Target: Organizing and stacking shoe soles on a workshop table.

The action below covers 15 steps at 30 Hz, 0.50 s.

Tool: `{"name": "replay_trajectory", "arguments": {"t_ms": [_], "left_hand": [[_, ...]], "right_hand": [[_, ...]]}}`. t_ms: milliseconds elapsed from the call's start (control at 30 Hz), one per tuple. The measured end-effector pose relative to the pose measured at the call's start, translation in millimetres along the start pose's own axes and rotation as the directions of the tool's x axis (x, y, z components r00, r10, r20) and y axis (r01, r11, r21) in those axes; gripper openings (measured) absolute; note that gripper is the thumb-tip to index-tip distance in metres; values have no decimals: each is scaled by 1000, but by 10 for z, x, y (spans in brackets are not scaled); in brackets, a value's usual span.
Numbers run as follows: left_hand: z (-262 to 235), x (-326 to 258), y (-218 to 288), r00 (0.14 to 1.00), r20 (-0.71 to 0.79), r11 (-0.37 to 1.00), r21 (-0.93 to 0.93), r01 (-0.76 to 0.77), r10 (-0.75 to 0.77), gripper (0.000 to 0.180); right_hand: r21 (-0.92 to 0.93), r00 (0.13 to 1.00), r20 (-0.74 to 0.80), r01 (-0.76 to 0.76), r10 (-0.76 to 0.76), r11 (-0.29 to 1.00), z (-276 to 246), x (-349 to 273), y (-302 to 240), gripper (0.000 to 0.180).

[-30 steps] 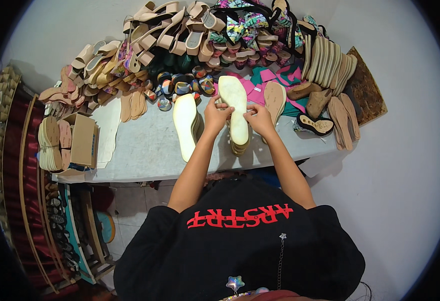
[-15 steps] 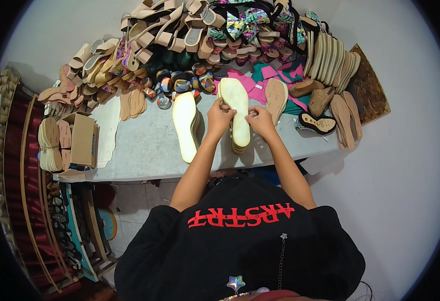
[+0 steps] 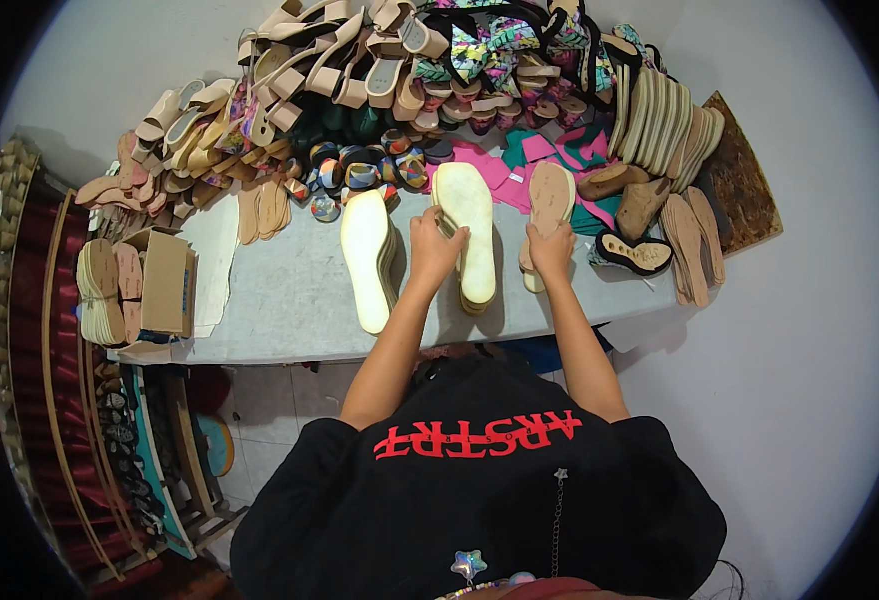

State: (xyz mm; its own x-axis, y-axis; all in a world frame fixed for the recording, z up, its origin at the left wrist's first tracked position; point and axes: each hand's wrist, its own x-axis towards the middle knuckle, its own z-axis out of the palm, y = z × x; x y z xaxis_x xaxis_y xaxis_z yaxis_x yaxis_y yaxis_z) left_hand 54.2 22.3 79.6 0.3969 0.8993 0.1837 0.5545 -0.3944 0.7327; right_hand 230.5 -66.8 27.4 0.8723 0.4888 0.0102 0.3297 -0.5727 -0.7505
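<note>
At the far left, a wooden rack (image 3: 41, 310) backed with dark red cloth was seen beside a desk (image 3: 289, 320) covered in pale grey. On the desk's left end, a tied bundle of soles (image 3: 99, 290) was set next to an open cardboard box (image 3: 166, 290), and white sheets (image 3: 217, 260) were laid to the right of the box. Behind these, beige sandals (image 3: 384, 85) were heaped along the back, with multicoloured shoe pieces (image 3: 362, 177) gathered in front of them. Nearer the front edge, a stack of cream soles, the left stack (image 3: 365, 260), was laid flat, toes pointing away from the wearer. Just beside it, the left hand (image 3: 435, 248) was placed at the left edge of a second cream pile, the middle stack (image 3: 473, 205); its grip was closed on that edge, the thumb pressed on top. Well to the right of the thumb, the right hand (image 3: 551, 252) was laid over the narrow part of the tan insoles (image 3: 549, 188), which were grasped between thumb and fingers; whether any had been lifted could not be told. Beyond, pink and green fabric (image 3: 499, 175) was spread behind the stacks, and wooden shoe forms (image 3: 643, 206), a black-edged sole (image 3: 639, 250) and striped soles (image 3: 654, 125) were grouped near a brown board (image 3: 747, 185).
</note>
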Motion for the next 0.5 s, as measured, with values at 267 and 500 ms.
{"name": "replay_trajectory", "arguments": {"t_ms": [267,500], "left_hand": [[-191,-25,276,998,14,979,-193,67,-65,52],[-191,-1,326,998,-59,957,-288,-27,10,46]], "right_hand": [[-407,984,-3,-162,177,899,78,-144,-96,88],[-254,991,-123,-89,59,963,122,42,289,72]]}}
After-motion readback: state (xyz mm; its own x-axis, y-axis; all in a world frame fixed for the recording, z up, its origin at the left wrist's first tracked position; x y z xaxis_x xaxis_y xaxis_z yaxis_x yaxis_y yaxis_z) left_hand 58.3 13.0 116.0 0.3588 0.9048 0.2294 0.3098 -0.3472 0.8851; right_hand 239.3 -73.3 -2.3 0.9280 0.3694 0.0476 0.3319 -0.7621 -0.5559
